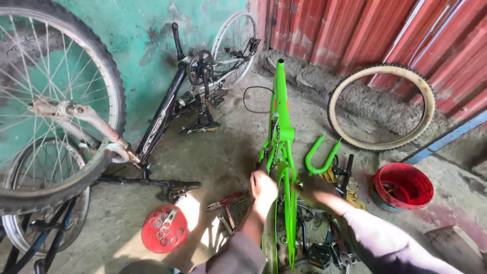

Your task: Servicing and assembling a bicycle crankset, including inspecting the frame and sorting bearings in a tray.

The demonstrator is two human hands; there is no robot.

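Both hands on a green bike frame

Head view: the left hand (263, 186) grips the green frame (282, 133) lying on the concrete floor; the right hand (310, 183) touches its other side, grip unclear, near a red bucket (403, 186)

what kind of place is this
Probably a small bicycle repair shop. Both hands work on a bare green bike frame on a concrete floor, with a loose tyre against the red wall and pliers lying nearby.
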